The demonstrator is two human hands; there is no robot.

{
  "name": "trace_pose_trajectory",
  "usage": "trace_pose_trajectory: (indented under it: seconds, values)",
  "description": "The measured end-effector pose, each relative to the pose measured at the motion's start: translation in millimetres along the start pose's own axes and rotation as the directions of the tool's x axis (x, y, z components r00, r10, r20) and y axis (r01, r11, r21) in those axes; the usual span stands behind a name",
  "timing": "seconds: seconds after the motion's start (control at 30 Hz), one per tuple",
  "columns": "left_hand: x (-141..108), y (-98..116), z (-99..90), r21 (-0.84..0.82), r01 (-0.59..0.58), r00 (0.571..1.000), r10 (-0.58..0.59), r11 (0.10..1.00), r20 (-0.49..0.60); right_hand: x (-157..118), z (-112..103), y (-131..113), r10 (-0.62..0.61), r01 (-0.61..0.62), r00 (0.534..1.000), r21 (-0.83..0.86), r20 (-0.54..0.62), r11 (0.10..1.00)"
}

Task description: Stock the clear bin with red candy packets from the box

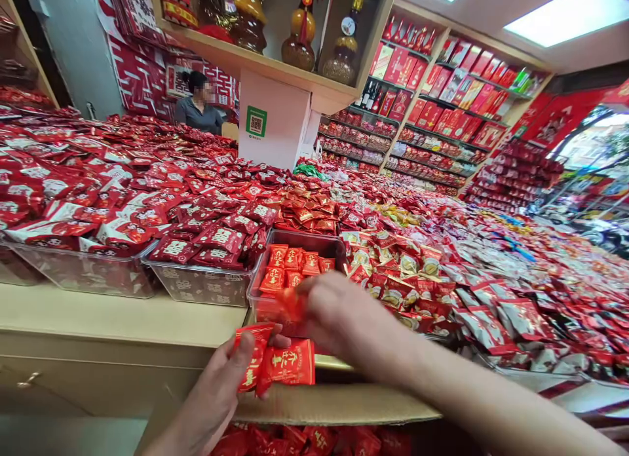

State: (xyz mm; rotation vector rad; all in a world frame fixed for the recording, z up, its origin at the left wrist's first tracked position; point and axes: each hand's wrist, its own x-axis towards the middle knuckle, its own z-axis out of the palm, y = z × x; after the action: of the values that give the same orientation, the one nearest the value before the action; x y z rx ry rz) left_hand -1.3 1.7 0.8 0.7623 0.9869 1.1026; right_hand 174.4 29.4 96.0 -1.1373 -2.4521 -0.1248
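Note:
My left hand [221,380] is closed on a couple of red candy packets [287,364] with gold lettering, held above the open cardboard box. Blurred by motion, my right hand [334,312] grips another red packet [291,304] at the front of a clear plastic bin [339,246]. Inside that bin, matching red packets [293,259] stand in neat rows; my right hand and forearm hide its front right part. Below my hands, the cardboard box [334,405] holds more red packets [319,439].
Bins of maroon packets [216,236] and red-and-white packets [118,220] line the counter [122,315] on the left. Gold-and-red packets [400,285] are heaped to the right. A person [199,105] is behind the counter. Shelves [437,102] of red boxes rise at the back.

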Motion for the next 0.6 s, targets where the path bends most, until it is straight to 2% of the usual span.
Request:
trace_pose_trajectory:
  seconds: [0.03,0.1,0.17,0.23,0.3,0.37,0.47,0.53,0.6]
  values:
    - [0.1,1.2,-0.9,-0.036,0.03,0.999,-0.029,0.999,0.022,-6.7,6.2,-9.6,-0.104,0.105,0.994,-0.027,0.02,0.994]
    - [0.9,2.4,-2.4,-0.082,0.065,0.996,-0.06,0.994,0.066,-20.4,21.5,-25.9,-0.238,0.247,0.965,-0.068,0.109,0.967]
    - [2.0,1.7,-2.8,-0.065,0.064,0.996,-0.06,0.996,0.065,-29.7,34.2,-33.4,-0.267,0.273,0.947,-0.006,0.176,0.962]
    - [2.6,-0.5,-1.8,-0.03,0.039,0.998,-0.037,0.999,0.045,-32.0,38.7,-31.7,-0.182,0.161,0.97,0.136,0.162,0.978]
    - [2.3,-2.9,-0.1,-0.015,0.023,0.999,-0.022,1.0,0.036,-28.4,35.3,-25.9,-0.033,0.0,0.991,0.242,0.131,0.97]
    - [1.4,-4.7,1.0,-0.017,0.021,0.998,-0.02,1.0,0.058,-21.3,27.8,-20.7,0.069,-0.114,0.984,0.287,0.161,0.951]
    - [-0.1,-6.5,0.1,0.007,0.016,0.998,-0.016,1.0,0.063,-5.9,16.7,-13.8,0.038,-0.143,0.947,0.311,0.319,0.94]
    - [-1.0,-7.3,-1.1,0.047,-0.001,1.0,-0.001,0.999,0.032,8.5,12.4,-4.8,0.07,-0.149,0.909,0.162,0.412,0.975]
    - [-2.4,-7.2,-1.2,0.074,-0.01,1.0,0.01,0.997,0.003,25.3,12.8,9.7,0.197,-0.163,0.873,-0.115,0.446,0.98]
